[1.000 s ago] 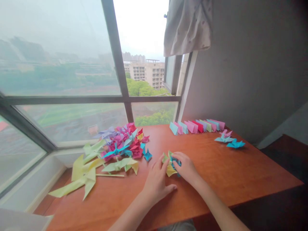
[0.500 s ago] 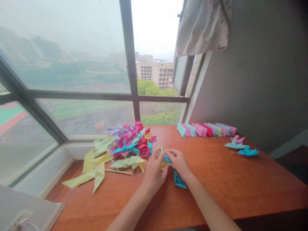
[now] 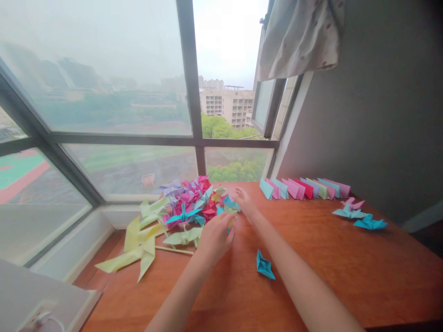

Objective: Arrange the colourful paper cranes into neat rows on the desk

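My left hand [image 3: 217,234] is at the right front of a heap of folded paper pieces [image 3: 187,196], its fingers curled with bits of blue and yellow paper showing at the fingertips. Just beyond it, my right hand [image 3: 244,201] has its fingers apart beside a light blue folded piece [image 3: 231,203] at the heap's right edge. Nearer me, a blue paper boat [image 3: 265,265] lies alone, left of my right forearm. A yellow paper pinwheel [image 3: 140,244] with a stick and a pale green paper crane [image 3: 182,236] lie left of my left hand.
A row of upright folded papers [image 3: 304,189] in several colours stands along the back right of the wooden table [image 3: 311,258]. Pink and blue cranes [image 3: 370,222] lie at the right. Window frames border the back; a wall socket [image 3: 40,316] is at the lower left.
My hands have parted; the right moved away from me to the heap's right edge, where light blue paper now shows. The view has shifted slightly.
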`<state>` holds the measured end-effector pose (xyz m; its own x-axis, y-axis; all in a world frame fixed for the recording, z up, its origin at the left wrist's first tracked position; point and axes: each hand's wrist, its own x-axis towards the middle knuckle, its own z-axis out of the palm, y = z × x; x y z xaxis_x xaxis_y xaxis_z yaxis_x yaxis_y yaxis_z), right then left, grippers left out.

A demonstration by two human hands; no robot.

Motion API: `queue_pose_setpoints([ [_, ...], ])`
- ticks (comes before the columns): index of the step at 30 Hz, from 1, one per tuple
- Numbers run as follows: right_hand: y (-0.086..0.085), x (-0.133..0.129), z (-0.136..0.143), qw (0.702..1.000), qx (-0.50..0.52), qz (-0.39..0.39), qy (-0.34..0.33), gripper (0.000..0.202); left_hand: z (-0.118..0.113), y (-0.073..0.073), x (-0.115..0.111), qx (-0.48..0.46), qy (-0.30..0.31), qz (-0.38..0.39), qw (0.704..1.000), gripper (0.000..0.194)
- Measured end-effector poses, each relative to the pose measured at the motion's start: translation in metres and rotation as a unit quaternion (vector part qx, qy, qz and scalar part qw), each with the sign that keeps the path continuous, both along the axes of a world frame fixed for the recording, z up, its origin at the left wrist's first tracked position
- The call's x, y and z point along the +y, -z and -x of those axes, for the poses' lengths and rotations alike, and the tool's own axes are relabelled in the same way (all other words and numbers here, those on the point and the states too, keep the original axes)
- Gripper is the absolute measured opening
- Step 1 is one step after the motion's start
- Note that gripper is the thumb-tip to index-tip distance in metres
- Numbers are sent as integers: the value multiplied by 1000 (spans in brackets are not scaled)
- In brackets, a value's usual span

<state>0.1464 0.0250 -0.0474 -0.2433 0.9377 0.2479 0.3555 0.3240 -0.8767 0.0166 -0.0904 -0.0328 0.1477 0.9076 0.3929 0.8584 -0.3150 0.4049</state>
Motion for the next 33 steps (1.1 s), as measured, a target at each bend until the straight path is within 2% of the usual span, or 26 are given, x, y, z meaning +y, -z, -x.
queue_pose_setpoints([
  [5,26,-21,-43,1000,-13,18,9,34,11,3,-32,6,4,18,1000,19],
  [9,45,-62,-98,997,-52,60,15,39,22,3,-49,-3,-6,18,1000,19],
  [12,42,-105,-129,989,-124,81,-20,42,31,7,-57,-21,-27,-11,999,18],
  [15,30,-144,-139,976,-192,71,-71,44,43,16,-63,-30,-50,-53,997,19],
  [17,23,-161,-133,967,-231,41,-98,48,51,25,-69,-32,-64,-80,994,20],
  [20,19,-173,-115,959,-266,6,-101,48,61,39,-80,-36,-74,-100,992,21],
  [23,18,-173,-91,955,-279,-13,-102,40,65,48,-95,-32,-77,-95,992,22],
  [26,19,-167,-64,950,-283,-35,-131,25,62,51,-108,-11,-67,-94,993,22],
  [29,20,-160,-33,957,-242,-54,-149,24,58,51,-114,13,-58,-104,993,23],
  [33,20,-155,-6,976,-132,-82,-151,42,56,49,-115,31,-38,-106,993,23],
])
